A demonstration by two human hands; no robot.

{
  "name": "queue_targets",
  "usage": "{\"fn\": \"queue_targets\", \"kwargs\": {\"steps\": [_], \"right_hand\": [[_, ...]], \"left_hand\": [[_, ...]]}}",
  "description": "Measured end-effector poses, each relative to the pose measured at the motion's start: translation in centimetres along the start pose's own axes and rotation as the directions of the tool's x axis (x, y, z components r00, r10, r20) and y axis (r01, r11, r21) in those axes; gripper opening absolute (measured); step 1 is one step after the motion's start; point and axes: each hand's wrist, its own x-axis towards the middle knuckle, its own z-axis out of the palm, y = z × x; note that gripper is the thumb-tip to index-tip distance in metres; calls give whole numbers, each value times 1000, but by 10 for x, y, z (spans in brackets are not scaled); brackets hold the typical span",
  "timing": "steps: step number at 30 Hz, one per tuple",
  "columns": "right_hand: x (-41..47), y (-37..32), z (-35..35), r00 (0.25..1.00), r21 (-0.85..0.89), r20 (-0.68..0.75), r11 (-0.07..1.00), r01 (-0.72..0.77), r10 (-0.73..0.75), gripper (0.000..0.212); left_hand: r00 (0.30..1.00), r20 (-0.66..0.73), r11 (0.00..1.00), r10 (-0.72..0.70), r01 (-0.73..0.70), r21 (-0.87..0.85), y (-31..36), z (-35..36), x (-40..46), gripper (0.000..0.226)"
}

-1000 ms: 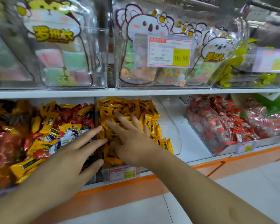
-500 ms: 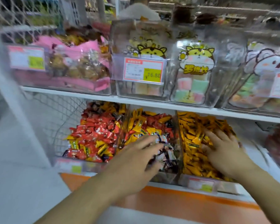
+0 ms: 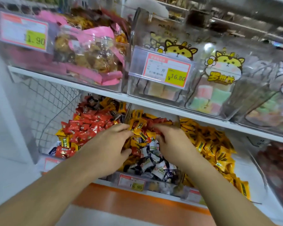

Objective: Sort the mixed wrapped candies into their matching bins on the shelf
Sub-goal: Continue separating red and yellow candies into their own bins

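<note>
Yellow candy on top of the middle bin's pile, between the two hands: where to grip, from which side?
Pinch the yellow candy across its narrow width at mid-body, coming from above and the front. It lies flat on top of the pile in the middle bin, its long axis slanted; the upper shelf overhangs the back.

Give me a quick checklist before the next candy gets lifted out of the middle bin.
1. Both hands in the mixed middle bin: ok; left hand and right hand are in its pile.
2. Left hand grips candy: ok, fingers curl round wrappers.
3. Right hand's grip: cannot tell, fingertips buried.
4. Yellow bin on the right within view: ok.
5. Red bin on the left holds only red: not ok, yellow wrappers mixed in.
6. Which colour is held: cannot tell.
</note>
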Motion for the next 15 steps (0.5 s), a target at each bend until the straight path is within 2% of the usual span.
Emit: {"fn": "queue_targets", "kwargs": {"steps": [3, 6, 9, 11, 15], "right_hand": [[22, 0, 5, 995, -48, 97, 998, -29, 33, 38], [32, 4, 10, 991, -108, 108, 992, -65, 77, 27], [35, 10, 13, 992, -96, 64, 990, -100, 106, 13], [34, 13, 13, 993, -52, 19, 992, -112, 113, 15], [21, 15, -2, 970, 158, -201, 981, -109, 140, 11]], "left_hand": [[1000, -10, 1000, 10, -10, -5, -4, 2, 4, 54], [1000, -10, 1000, 26, -26, -5, -5, 3, 8, 53], [999, -24, 999, 37, -37, -5, -5, 4, 10, 52], [999, -40, 999, 35, -36, -10, -4, 3, 11, 50], [996, -79, 999, 49, -51, -12, 1, 4, 12, 45]]}}
